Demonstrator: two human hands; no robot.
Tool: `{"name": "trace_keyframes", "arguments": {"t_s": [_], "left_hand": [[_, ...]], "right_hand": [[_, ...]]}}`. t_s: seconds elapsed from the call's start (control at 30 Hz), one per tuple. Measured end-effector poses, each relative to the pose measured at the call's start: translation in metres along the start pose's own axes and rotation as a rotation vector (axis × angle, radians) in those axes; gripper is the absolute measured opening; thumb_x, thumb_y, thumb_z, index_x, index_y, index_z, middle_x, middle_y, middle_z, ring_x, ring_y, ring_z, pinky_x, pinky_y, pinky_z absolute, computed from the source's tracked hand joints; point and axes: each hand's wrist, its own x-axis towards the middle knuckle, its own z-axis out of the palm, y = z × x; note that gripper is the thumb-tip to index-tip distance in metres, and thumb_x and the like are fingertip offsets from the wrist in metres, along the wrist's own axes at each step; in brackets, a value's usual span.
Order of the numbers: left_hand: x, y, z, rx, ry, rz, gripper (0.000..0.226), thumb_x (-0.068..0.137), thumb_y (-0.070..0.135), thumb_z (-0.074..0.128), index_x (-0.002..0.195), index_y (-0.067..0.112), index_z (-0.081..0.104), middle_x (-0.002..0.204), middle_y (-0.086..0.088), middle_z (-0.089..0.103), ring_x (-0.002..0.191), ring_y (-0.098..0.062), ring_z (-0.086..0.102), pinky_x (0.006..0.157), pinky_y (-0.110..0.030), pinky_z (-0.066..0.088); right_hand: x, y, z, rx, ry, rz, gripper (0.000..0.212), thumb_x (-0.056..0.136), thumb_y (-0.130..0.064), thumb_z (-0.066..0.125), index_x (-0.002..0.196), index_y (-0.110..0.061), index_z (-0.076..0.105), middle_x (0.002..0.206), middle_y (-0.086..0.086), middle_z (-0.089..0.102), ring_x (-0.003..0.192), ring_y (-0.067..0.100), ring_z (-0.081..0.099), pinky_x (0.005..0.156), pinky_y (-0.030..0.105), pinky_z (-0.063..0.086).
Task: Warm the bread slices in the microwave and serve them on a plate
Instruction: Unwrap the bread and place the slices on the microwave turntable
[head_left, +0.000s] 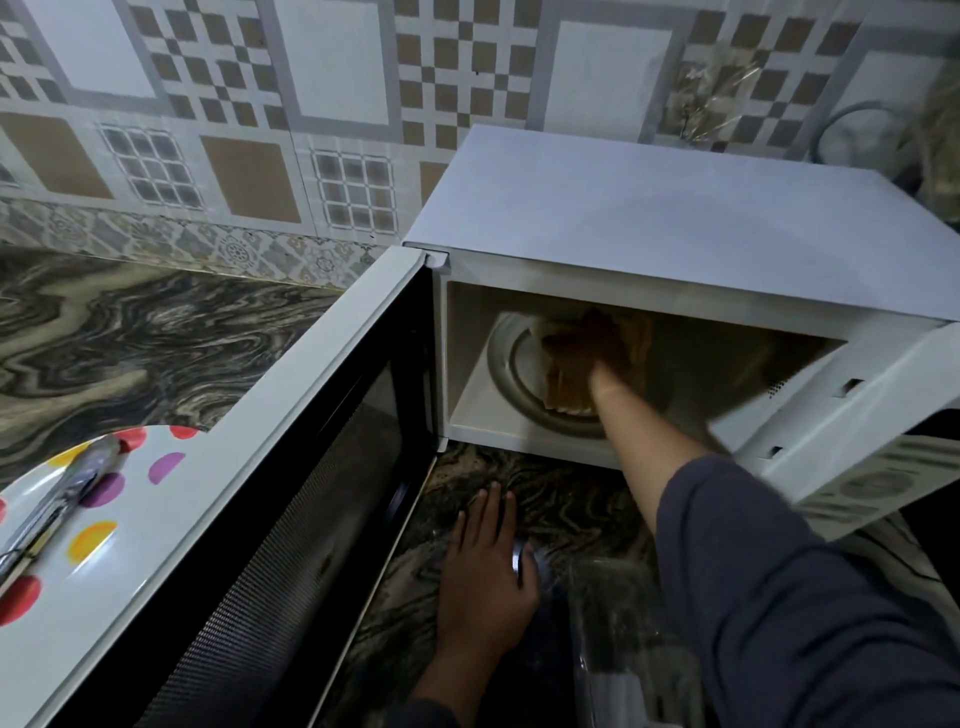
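Note:
The white microwave (649, 218) stands open on the counter. My right hand (605, 358) reaches deep into its cavity, blurred, and grips the bread slices (566, 397) just above the glass turntable (506, 379). Whether the bread touches the turntable I cannot tell. My left hand (483, 566) lies flat on the marbled counter in front of the microwave, fingers straight, holding nothing. A white plate (140, 499) with coloured dots sits at the far left, partly hidden by the door.
The open microwave door (260, 493) swings out to the left between my hands and the plate. Metal tongs (57, 499) lie on the plate. Clear plastic wrapping (613, 623) lies on the counter right of my left hand. A tiled wall runs behind.

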Motion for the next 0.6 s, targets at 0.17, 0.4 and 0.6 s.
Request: {"name": "trace_keyframes", "arguments": {"t_s": [0.17, 0.4, 0.6], "left_hand": [[-0.001, 0.000, -0.001, -0.017, 0.002, -0.001, 0.057, 0.079, 0.041, 0.043, 0.128, 0.016, 0.056, 0.138, -0.002, 0.051, 0.129, -0.014, 0.046, 0.111, -0.025, 0.011], [-0.001, 0.001, -0.002, 0.001, 0.007, -0.014, 0.057, 0.077, 0.041, 0.042, 0.125, 0.015, 0.059, 0.136, -0.003, 0.054, 0.127, -0.016, 0.049, 0.108, -0.026, 0.017], [-0.001, 0.001, -0.001, -0.016, -0.006, -0.017, 0.056, 0.078, 0.040, 0.042, 0.126, 0.016, 0.058, 0.138, -0.002, 0.052, 0.129, -0.015, 0.047, 0.108, -0.026, 0.017]], "right_hand": [[-0.010, 0.007, -0.005, 0.035, 0.047, -0.036, 0.052, 0.088, -0.035, 0.058, 0.129, -0.008, 0.042, 0.125, 0.012, 0.051, 0.118, 0.030, 0.048, 0.098, 0.037, 0.041], [-0.026, 0.025, 0.020, -0.135, 0.139, -0.081, 0.083, 0.084, -0.031, 0.058, 0.147, -0.003, 0.011, 0.143, 0.022, 0.034, 0.123, 0.037, 0.045, 0.097, 0.040, 0.042], [-0.020, 0.028, 0.022, -0.075, 0.130, -0.054, 0.082, 0.086, -0.023, 0.059, 0.147, -0.005, 0.009, 0.147, 0.023, 0.027, 0.127, 0.040, 0.042, 0.101, 0.046, 0.041]]}}
